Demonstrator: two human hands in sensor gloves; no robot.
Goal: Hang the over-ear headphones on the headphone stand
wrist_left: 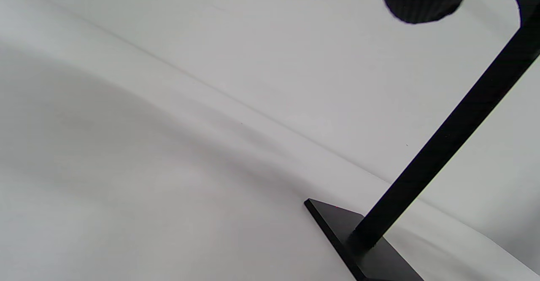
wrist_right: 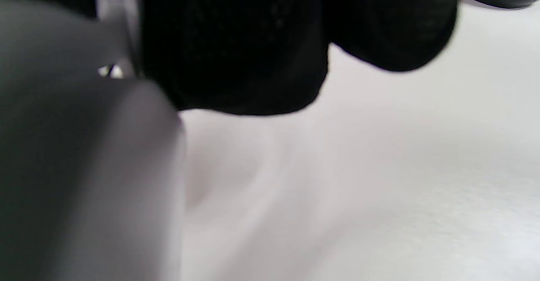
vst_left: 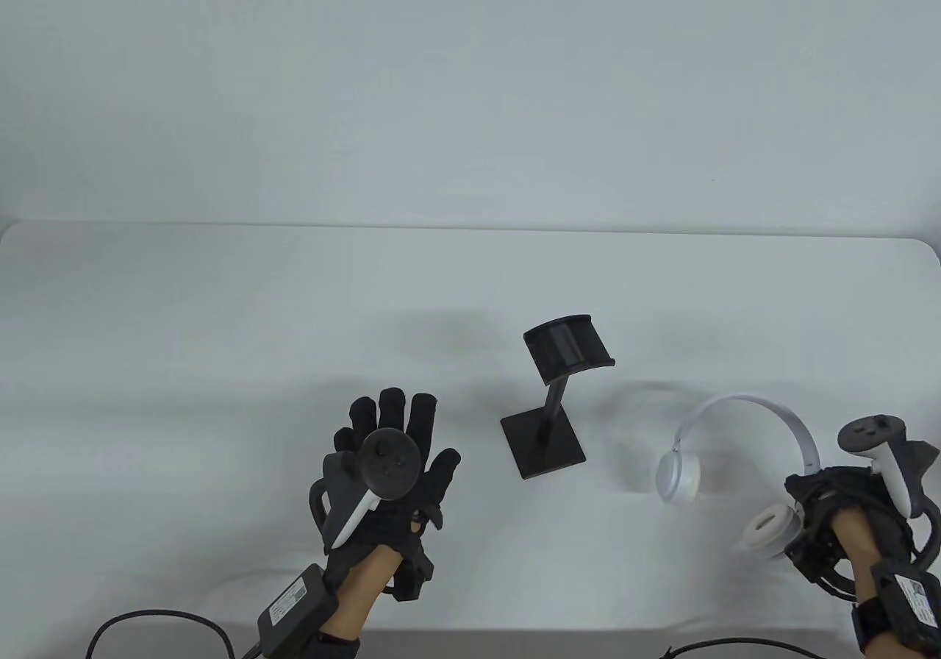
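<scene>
White over-ear headphones (vst_left: 742, 438) are at the right of the table view, held up off the table. My right hand (vst_left: 823, 501) grips them at the headband just above the near earcup (vst_left: 768, 530); the other earcup (vst_left: 676, 475) hangs free. In the right wrist view the earcup (wrist_right: 84, 179) fills the left side, blurred, under my gloved fingers (wrist_right: 236, 44). A black headphone stand (vst_left: 555, 394) with a square base and curved top rest stands mid-table. My left hand (vst_left: 393, 438) is open with spread fingers, left of the stand and apart from it. The stand's post (wrist_left: 443, 146) shows in the left wrist view.
The table (vst_left: 220, 335) is covered in white cloth, with a white wall behind. Black cables (vst_left: 147, 626) run along the near edge by my left forearm. The stand's base (wrist_left: 358, 247) sits flat on the cloth.
</scene>
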